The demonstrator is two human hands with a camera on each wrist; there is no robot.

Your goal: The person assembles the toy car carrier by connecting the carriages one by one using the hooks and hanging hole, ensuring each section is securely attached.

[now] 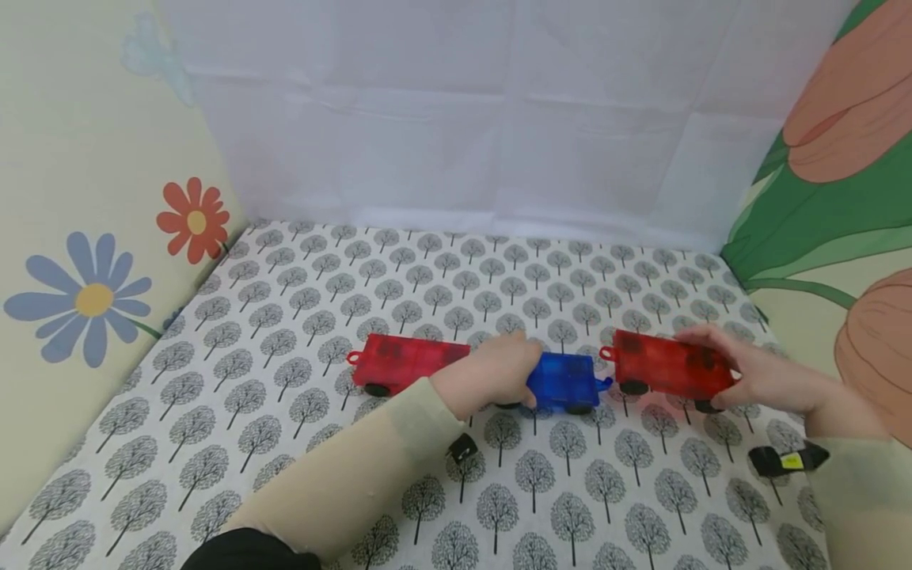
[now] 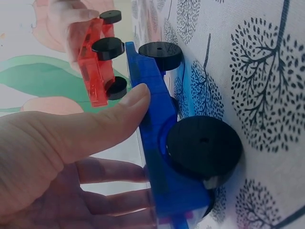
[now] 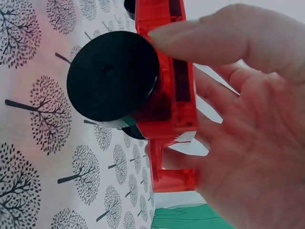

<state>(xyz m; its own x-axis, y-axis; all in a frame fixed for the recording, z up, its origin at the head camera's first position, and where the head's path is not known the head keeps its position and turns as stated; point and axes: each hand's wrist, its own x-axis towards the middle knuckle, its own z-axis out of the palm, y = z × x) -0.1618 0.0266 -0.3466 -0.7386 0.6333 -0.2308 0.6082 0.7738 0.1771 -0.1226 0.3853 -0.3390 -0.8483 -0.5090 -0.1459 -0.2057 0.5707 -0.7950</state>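
Note:
My left hand (image 1: 502,368) grips a blue toy wagon (image 1: 566,376) with black wheels, thumb on its near side in the left wrist view. The blue wagon's hook (image 1: 604,385) points right. My right hand (image 1: 765,376) pinches a red toy wagon (image 1: 655,364) between thumb and fingers. That wagon's loop (image 1: 607,353) faces left, just above and close to the blue hook. A second red wagon (image 1: 406,364) stands to the left with its own loop facing left; its right end is hidden behind my left hand.
A white cloth (image 1: 534,475) printed with dark trees covers the table. Behind it hangs a creased white sheet (image 1: 427,142). Flower-patterned walls rise at the left and right. Black straps with small devices sit at both wrists.

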